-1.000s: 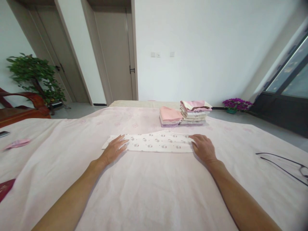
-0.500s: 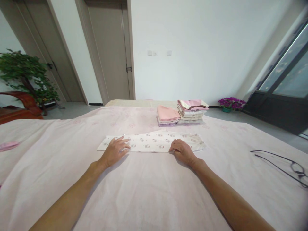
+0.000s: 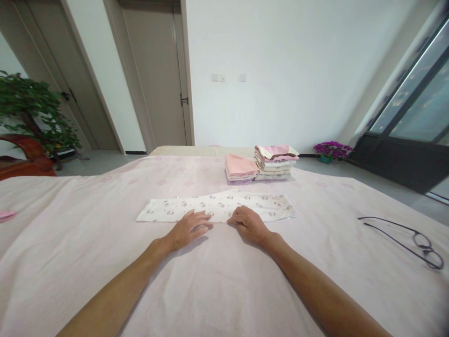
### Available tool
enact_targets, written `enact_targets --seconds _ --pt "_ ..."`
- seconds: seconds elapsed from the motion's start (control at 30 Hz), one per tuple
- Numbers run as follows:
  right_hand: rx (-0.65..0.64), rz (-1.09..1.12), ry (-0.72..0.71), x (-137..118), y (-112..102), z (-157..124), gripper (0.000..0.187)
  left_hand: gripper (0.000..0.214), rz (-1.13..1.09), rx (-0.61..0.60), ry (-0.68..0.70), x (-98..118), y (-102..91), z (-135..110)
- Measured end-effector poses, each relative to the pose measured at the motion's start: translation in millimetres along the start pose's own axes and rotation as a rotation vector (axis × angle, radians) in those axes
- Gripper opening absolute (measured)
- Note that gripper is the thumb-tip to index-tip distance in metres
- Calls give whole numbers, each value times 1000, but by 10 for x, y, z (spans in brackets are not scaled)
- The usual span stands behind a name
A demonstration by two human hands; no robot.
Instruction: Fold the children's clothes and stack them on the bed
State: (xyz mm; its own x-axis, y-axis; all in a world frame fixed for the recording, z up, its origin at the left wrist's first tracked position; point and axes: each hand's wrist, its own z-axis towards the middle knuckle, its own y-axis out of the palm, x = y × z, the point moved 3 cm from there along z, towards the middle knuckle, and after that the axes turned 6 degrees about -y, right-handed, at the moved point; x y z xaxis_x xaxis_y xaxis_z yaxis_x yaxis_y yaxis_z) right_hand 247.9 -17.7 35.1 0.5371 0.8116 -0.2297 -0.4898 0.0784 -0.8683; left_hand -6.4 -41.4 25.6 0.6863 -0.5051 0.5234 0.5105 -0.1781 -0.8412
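A white garment (image 3: 196,206) with a small grey and red print lies flat on the pink bedspread (image 3: 210,281), folded into a long strip running left to right. My left hand (image 3: 191,227) is open, fingers extended and apart, resting at the strip's near edge left of its middle. To the right, my right hand (image 3: 248,224) has its fingers curled closed on the same near edge; its fingertips are partly hidden. Beyond the strip are two stacks of folded clothes: a low one with a peach piece (image 3: 240,164) on top and a taller one (image 3: 275,161).
Black-framed glasses (image 3: 414,243) lie on the bedspread at the right. A bit of pink cloth (image 3: 7,215) shows at the left edge. On the floor stand a potted purple-flowered plant (image 3: 331,150), a leafy green plant (image 3: 31,112) and a reddish wooden chair (image 3: 26,154).
My left hand has moved right along the garment's near edge. My right hand has shifted slightly left, so they are closer together. The view has turned a little right.
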Motion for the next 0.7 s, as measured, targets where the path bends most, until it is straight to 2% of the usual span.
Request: enact_targets --seconds 0.07,0.13,0.23,0.37,0.43,0.6,0.7 --pt "51 -22 36 63 -14 -27 41 42 -102 114 -39 -50 -36 -17" --pt "48 -28 67 112 -23 -46 39 41 -122 244 -107 -140 -74 -24" --pt "16 -21 125 198 -63 -71 32 41 -15 386 -242 -341 -170 -41" --pt "114 -178 243 429 -191 -140 33 44 225 537 -366 -654 -391 -123" --pt "112 -299 294 592 -220 -214 38 49 348 504 -393 -798 -451 -170" --pt "-75 -516 477 1023 -148 -492 54 61 487 242 -596 -1081 -399 -267" --pt "-146 -557 531 1147 -117 -593 56 62 478 220 -654 -1123 -395 -295"
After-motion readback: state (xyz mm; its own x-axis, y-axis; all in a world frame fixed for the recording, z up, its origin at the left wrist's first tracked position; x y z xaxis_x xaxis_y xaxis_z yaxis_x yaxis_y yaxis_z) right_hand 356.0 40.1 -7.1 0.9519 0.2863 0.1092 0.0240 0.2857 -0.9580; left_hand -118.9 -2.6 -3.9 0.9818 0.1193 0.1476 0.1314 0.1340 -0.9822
